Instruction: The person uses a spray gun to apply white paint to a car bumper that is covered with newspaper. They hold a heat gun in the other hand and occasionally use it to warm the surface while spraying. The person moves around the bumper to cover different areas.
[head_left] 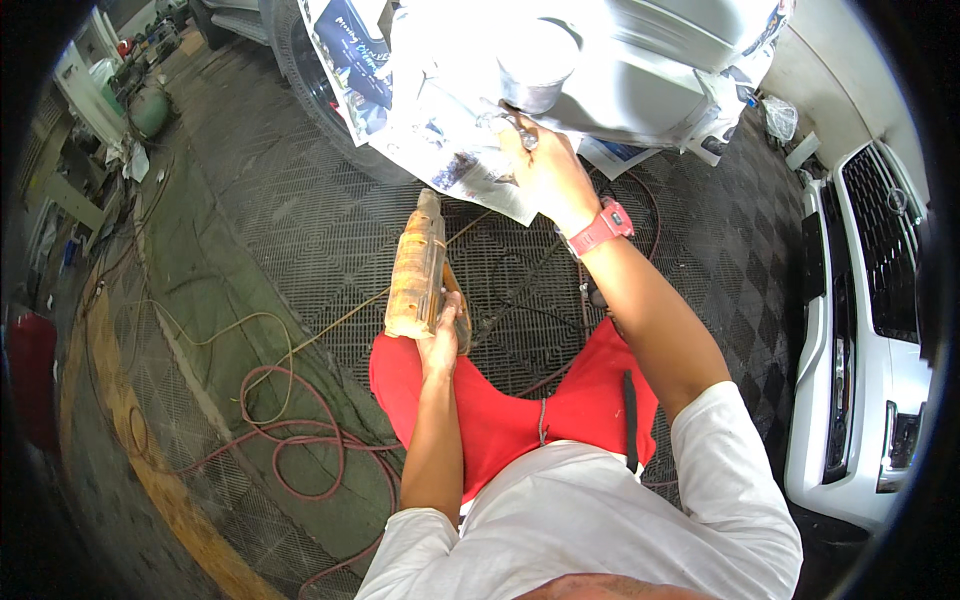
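My right hand (548, 170), with a red watch at the wrist, is closed around a spray gun (515, 128) that has a pale round cup (538, 75) on top. It is held up close to a light-coloured car body (640, 110), whose panel is washed out by glare. Lower down, my left hand (440, 335) grips a worn yellow-orange heat gun (416, 265) by its handle. The heat gun's narrow nozzle points up and away from me, toward the printed masking paper (470, 175) that hangs from the car. Most of the spray gun's grip is hidden by my fingers.
A car wheel (325, 85) stands at the far left of the panel. A red hose (330, 440) and a thin yellow cord (340, 320) loop over the floor and green mat (225, 270). At right is a white car front (850, 330); a green tank (150, 112) stands far left.
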